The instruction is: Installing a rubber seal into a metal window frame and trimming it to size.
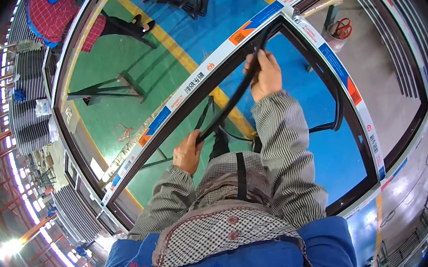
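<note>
Looking down from the head camera, we see our right hand (263, 76) closed around a black rubber strip (228, 106), high up near the top corner of a large window frame (176, 97). The fingers are wrapped tight, pressing the strip against the dark inner edge of the frame. Our left hand (188, 151) is lower and also closed, pinching the same strip where it meets the frame. Between both hands the strip runs straight along a diagonal, from lower left to upper right, parallel to the frame bar. More strip hangs loose in a loop (334, 113) at the right of our right sleeve, above the blue floor (318, 158).
</note>
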The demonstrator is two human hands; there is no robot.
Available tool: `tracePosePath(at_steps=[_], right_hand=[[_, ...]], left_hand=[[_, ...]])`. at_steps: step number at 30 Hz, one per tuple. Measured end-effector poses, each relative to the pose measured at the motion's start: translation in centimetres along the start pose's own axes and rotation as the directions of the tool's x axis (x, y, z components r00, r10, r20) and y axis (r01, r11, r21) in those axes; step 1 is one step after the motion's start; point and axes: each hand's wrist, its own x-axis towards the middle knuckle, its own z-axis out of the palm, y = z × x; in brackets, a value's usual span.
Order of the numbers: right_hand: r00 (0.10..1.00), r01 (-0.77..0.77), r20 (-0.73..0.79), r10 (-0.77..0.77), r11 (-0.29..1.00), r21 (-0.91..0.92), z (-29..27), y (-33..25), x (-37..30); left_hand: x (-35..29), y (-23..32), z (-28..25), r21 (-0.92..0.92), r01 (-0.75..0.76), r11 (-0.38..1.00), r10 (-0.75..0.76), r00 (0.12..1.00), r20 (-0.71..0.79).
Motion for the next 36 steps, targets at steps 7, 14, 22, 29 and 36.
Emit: tracePosePath(at_steps=[7,14,22,29,36], right_hand=[[0.996,-0.054,0.060,0.059,0.995,-0.078,-1.2,0.0,0.4],[0.965,0.060,-0.147,-0.217,0.728,-0.683,0.9,2.2,1.8],[0.977,0.094,-0.096,-0.193,0.783,-0.615,1.7,5.9,-1.6],[0.989,0.016,-0.132,-0.068,0.934,-0.358,2.0,5.6,-1.2],[0.997,-0.049,-0.061,0.036,0.973,-0.224,1.4,4.9,-1.4]], left_hand=[[1.5,-0.8,0.2,-0.072,0.177,0.982,-0.179,0.984,-0.023],[2.7,-3.7,0.1,-0.252,0.445,0.859,-0.432,0.896,0.109],[2.8,-5.0,1.2,-0.169,0.317,0.933,-0.314,0.948,0.041],[3.1,-4.3,0.1,-0.221,0.338,0.915,-0.335,0.941,0.051],[2.8,-1.7,-0.9,-0.166,0.253,0.953,-0.263,0.964,-0.045]])
